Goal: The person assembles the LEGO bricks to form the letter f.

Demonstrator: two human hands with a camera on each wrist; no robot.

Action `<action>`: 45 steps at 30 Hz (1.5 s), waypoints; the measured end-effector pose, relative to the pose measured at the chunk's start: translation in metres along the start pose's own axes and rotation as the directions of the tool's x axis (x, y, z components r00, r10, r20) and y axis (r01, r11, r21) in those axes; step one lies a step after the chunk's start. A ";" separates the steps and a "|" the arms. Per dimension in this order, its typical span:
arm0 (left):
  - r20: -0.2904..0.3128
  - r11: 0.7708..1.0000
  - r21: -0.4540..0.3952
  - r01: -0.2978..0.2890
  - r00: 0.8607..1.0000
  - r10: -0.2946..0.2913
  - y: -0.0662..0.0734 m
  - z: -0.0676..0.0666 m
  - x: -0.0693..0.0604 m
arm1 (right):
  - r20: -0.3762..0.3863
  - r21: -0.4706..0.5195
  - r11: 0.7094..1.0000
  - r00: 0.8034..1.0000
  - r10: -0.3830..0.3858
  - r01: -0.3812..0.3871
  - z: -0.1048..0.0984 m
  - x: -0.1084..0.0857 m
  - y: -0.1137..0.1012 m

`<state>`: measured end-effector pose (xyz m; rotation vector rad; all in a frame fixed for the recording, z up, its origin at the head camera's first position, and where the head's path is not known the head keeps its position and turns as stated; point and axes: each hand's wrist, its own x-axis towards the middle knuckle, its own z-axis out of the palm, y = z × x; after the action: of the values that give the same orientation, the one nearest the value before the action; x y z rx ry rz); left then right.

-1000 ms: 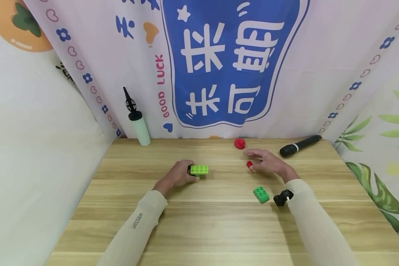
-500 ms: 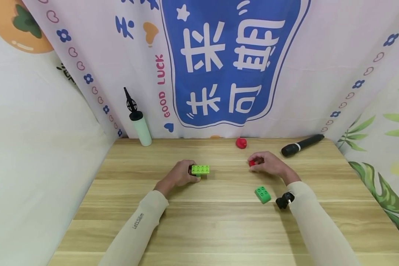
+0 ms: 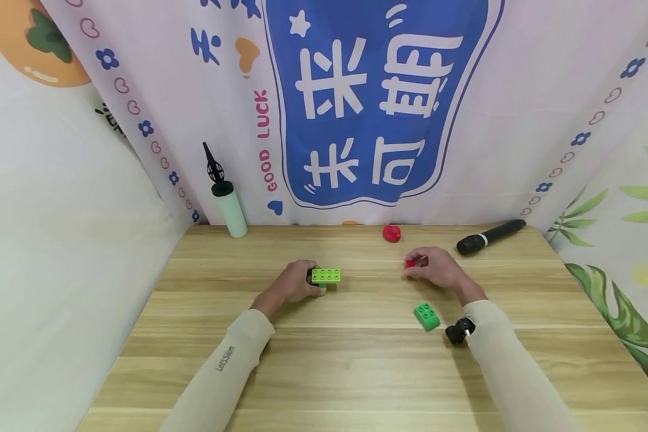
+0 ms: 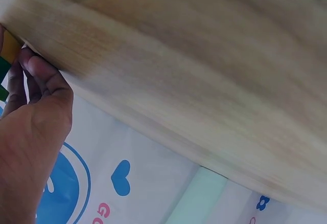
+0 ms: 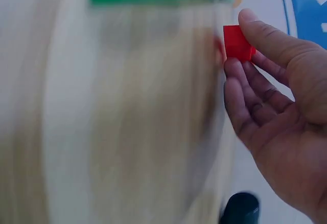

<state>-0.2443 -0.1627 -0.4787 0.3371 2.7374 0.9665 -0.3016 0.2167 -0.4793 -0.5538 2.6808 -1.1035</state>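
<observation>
Right hand (image 3: 434, 266), right of centre in the head view. Grip: thumb and fingers pinch a small red building block (image 5: 237, 42). In the right wrist view, the block sits at the upper right, thumb along one side, fingertips below. Cannot tell whether its underside touches the bench (image 3: 340, 360).

Left hand (image 3: 297, 281), left of centre. Grip: fingers and thumb curl round a stack topped by a lime-green eight-stud brick (image 3: 326, 275); a darker green part (image 3: 322, 285) shows beneath it. Left wrist view catches a yellow piece (image 4: 10, 47) at the fingertips, mostly out of frame.

Handling (judged): blocks look like hard moulded plastic; light, stiff, hard to break, somewhat slick on smooth faces. Red block is small, so pinch it on opposite side faces, leaving top and underside free. Stack is top-heavy, its wide brick overhanging a narrow base; best held low at the stem, since a push on the overhang could tip or unseat it.

Nearby: loose green four-stud brick (image 3: 426, 316), lower right of the red block, untouched; red figure (image 3: 392, 233) at the far edge; black microphone (image 3: 488, 238), right.
</observation>
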 end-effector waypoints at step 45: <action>-0.016 0.997 0.001 -0.073 0.997 0.073 -0.003 0.002 0.004 | -0.019 0.124 0.970 0.978 -0.208 0.209 0.114 0.038 -0.146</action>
<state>-0.2483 -0.1626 -0.4831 0.4340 2.7571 0.9911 -0.2619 0.0328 -0.4577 -0.8248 2.5805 -1.3182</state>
